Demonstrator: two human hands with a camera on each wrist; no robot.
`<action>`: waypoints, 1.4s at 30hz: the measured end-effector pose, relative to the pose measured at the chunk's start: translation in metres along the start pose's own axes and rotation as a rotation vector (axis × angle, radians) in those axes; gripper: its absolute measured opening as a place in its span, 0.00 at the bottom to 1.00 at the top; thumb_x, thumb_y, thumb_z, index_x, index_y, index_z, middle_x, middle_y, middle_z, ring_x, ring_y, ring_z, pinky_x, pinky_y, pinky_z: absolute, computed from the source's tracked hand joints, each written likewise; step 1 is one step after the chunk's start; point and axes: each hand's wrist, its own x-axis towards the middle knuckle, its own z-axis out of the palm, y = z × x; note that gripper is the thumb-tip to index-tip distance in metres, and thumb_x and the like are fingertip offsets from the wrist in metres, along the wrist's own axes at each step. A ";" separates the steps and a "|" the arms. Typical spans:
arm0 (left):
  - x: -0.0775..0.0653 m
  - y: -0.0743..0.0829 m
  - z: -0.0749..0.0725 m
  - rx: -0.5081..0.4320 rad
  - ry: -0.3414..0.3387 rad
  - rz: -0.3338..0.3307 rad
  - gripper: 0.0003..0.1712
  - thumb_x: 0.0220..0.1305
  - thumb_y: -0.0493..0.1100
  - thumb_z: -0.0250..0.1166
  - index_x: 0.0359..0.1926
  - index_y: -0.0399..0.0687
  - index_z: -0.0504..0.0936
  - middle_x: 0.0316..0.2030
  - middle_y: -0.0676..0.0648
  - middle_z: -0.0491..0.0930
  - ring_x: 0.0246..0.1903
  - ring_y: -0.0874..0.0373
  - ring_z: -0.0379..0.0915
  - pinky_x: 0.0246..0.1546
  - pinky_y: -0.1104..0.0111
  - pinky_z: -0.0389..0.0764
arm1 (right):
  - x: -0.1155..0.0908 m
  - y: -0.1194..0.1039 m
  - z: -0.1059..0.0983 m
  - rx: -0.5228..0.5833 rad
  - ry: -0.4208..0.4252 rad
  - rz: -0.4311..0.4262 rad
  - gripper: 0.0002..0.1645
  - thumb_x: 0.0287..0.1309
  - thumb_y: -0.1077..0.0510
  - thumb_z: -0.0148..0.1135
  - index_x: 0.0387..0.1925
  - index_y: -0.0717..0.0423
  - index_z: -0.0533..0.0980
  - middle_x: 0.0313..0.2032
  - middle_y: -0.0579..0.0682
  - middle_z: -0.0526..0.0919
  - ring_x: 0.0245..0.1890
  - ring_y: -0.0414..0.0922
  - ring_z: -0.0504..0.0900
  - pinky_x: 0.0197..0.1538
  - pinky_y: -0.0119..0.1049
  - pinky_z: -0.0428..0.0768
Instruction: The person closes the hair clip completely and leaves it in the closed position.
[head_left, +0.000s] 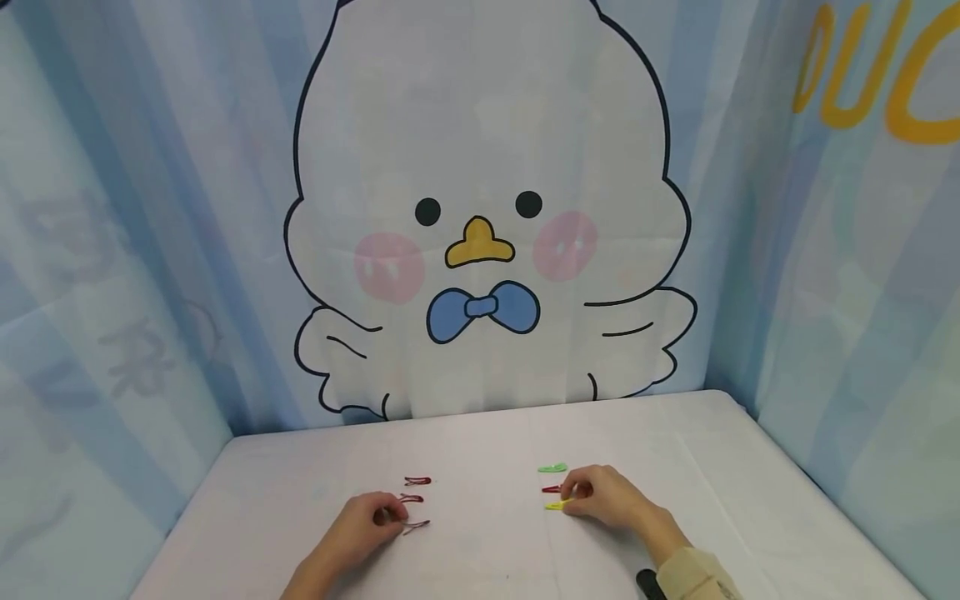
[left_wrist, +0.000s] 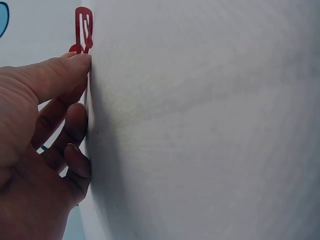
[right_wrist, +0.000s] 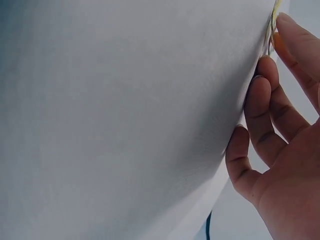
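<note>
My left hand [head_left: 366, 527] pinches the end of the nearest dark red hair clip [head_left: 417, 525] between thumb and forefinger, low over the table. In the left wrist view this red snap clip [left_wrist: 84, 25] sticks up past the thumb tip, its prongs spread. Two more dark red clips, a middle one [head_left: 412, 498] and a far one [head_left: 417, 481], lie just beyond. Over on the right, my right hand [head_left: 606, 498] pinches a yellow hair clip [head_left: 556, 506]. Behind it lie a red clip [head_left: 551, 489], partly covered by the fingers, and a green clip [head_left: 552, 468].
A white cloth covers the table [head_left: 480, 550]. Printed curtains [head_left: 480, 125] with a cartoon duck close off the back and sides. By the right sleeve [head_left: 693, 575] a dark rounded object [head_left: 649, 583] shows at the lower edge.
</note>
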 end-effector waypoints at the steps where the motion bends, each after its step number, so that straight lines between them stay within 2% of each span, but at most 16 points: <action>1: 0.000 0.000 0.000 0.001 -0.002 -0.002 0.07 0.59 0.32 0.71 0.35 0.47 0.84 0.32 0.54 0.77 0.32 0.56 0.69 0.32 0.67 0.71 | 0.000 0.000 0.000 0.003 0.001 0.001 0.07 0.54 0.59 0.75 0.33 0.49 0.83 0.25 0.41 0.74 0.26 0.39 0.70 0.31 0.34 0.68; 10: 0.001 -0.005 0.000 0.025 -0.006 -0.004 0.07 0.60 0.34 0.71 0.33 0.50 0.84 0.30 0.54 0.75 0.32 0.57 0.68 0.32 0.67 0.70 | 0.000 0.001 -0.003 0.042 0.005 0.018 0.06 0.58 0.57 0.73 0.35 0.49 0.82 0.25 0.43 0.74 0.25 0.41 0.70 0.28 0.33 0.69; 19: -0.004 0.000 -0.004 -0.092 0.032 0.004 0.04 0.62 0.35 0.71 0.35 0.47 0.84 0.31 0.54 0.78 0.33 0.56 0.71 0.33 0.67 0.73 | -0.004 -0.012 -0.011 0.031 0.056 0.041 0.05 0.59 0.55 0.73 0.36 0.48 0.83 0.26 0.43 0.74 0.27 0.43 0.71 0.30 0.34 0.70; 31: -0.005 0.030 -0.006 -0.196 0.021 0.087 0.02 0.67 0.38 0.67 0.39 0.45 0.84 0.34 0.53 0.81 0.34 0.55 0.72 0.32 0.69 0.73 | -0.011 -0.030 -0.019 0.035 0.102 -0.014 0.13 0.61 0.53 0.71 0.43 0.55 0.81 0.29 0.42 0.77 0.32 0.44 0.74 0.33 0.34 0.74; 38: -0.004 0.048 0.000 -0.266 0.063 0.105 0.02 0.67 0.39 0.67 0.40 0.45 0.85 0.39 0.51 0.83 0.35 0.54 0.73 0.34 0.69 0.75 | -0.013 -0.046 -0.021 0.045 0.141 -0.073 0.14 0.60 0.53 0.72 0.45 0.55 0.82 0.31 0.40 0.78 0.32 0.40 0.76 0.35 0.34 0.76; 42: -0.003 0.058 0.004 -0.285 0.067 0.117 0.02 0.68 0.38 0.67 0.40 0.45 0.84 0.37 0.51 0.82 0.35 0.53 0.73 0.35 0.68 0.75 | -0.012 -0.058 -0.019 0.053 0.147 -0.136 0.12 0.61 0.52 0.72 0.44 0.52 0.82 0.32 0.38 0.80 0.33 0.37 0.77 0.38 0.34 0.77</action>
